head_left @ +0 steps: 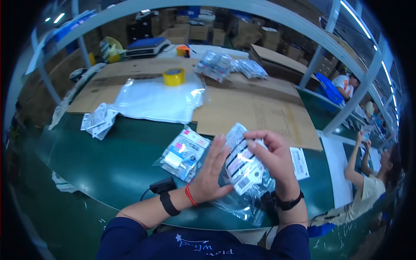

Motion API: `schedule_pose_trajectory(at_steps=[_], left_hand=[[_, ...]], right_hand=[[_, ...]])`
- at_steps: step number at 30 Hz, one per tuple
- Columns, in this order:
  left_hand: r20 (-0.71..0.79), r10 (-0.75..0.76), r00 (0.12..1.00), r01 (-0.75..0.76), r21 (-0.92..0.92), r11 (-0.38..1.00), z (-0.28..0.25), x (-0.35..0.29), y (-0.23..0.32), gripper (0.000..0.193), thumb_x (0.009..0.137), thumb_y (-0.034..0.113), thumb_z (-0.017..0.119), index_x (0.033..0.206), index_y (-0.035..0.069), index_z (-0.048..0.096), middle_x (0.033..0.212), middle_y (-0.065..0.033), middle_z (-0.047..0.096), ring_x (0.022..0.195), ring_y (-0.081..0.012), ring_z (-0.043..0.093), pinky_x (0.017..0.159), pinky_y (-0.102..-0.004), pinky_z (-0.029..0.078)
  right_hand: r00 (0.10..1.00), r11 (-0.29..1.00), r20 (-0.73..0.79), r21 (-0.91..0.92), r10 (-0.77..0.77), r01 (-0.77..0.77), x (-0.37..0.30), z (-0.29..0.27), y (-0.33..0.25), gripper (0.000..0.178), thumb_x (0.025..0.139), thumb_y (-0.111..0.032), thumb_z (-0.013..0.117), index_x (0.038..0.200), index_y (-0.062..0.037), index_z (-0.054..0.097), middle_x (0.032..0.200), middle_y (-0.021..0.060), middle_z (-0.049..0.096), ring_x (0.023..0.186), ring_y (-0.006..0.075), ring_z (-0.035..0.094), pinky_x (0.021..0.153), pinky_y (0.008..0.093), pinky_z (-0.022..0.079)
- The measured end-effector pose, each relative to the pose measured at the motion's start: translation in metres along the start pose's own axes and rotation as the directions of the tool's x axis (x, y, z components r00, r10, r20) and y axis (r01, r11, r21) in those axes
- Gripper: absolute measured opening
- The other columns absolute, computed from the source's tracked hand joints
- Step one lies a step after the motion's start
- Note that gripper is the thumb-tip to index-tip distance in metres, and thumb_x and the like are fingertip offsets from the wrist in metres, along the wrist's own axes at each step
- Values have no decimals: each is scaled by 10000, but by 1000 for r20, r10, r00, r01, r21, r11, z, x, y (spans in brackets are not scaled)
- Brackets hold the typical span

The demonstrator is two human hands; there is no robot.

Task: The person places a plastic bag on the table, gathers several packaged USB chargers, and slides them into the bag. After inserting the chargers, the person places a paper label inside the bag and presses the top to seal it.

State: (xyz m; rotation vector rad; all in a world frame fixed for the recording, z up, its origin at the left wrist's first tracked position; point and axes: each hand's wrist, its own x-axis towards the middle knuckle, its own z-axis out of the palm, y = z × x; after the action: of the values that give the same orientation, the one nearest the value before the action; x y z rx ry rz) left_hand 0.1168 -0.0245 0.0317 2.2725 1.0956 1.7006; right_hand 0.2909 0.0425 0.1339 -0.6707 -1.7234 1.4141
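My right hand [276, 157] pinches the upper right of a clear plastic packet with a printed white card [241, 161] inside, holding it tilted above the green table. Beside the packet's left edge is my left hand [211, 174], its fingers stretched out and its thumb close to the packet's lower end. Whether the left hand touches it, I cannot tell. Under the hands spreads loose clear plastic [242, 209]. Left of my left hand, a filled packet [182, 152] with a pink-and-blue label and a white item inside lies on the table.
Flattened cardboard [255, 108] covers the table's far part, bearing clear bags [156, 102], a yellow tape roll [174, 77] and filled packets [214, 65]. White cards [100, 120] lie at left, a printed sheet [300, 163] at right. A scale [147, 47] stands behind; co-workers [368, 186] are at right.
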Motion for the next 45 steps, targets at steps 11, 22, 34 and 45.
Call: schedule_pose_trajectory(at_steps=[11, 22, 34, 45], left_hand=[[-34, -221, 975, 186, -420, 888, -2, -13, 0, 636, 853, 201, 644, 1380, -15, 361, 1418, -217, 378, 1308, -319, 397, 1072, -402, 329], [-5, -726, 687, 359, -867, 345, -5, -12, -3, 294, 931, 98, 508, 1199, -22, 528, 1142, -80, 592, 1025, -155, 577, 906, -318, 455], [-98, -814, 572, 398, -835, 380, -14, 0, -22, 275, 1002, 187, 440, 1186, 1, 523, 1046, -42, 592, 889, -71, 545, 774, -242, 448], [126, -770, 626, 571, -746, 342, -17, -8, -29, 323, 1020, 265, 404, 1161, 18, 558, 1010, -33, 623, 930, -60, 560, 786, -220, 461]], right_hand=[[962, 998, 267, -12, -54, 60, -16, 6, -12, 403, 857, -59, 637, 1243, 1, 536, 1087, 69, 614, 929, 111, 598, 759, 220, 489], [955, 795, -32, -562, -295, 227, -4, 4, 7, 461, 874, -146, 653, 1281, -18, 479, 1152, 103, 583, 952, 150, 588, 790, 241, 485], [989, 972, 104, 202, 101, -121, 26, 9, 66, 335, 881, -135, 636, 1186, -20, 560, 1006, 4, 633, 848, 69, 596, 765, 217, 477], [1000, 983, -8, 183, -25, 26, 21, 12, 54, 358, 881, -147, 630, 1201, -9, 549, 980, 20, 629, 869, 73, 574, 796, 232, 455]])
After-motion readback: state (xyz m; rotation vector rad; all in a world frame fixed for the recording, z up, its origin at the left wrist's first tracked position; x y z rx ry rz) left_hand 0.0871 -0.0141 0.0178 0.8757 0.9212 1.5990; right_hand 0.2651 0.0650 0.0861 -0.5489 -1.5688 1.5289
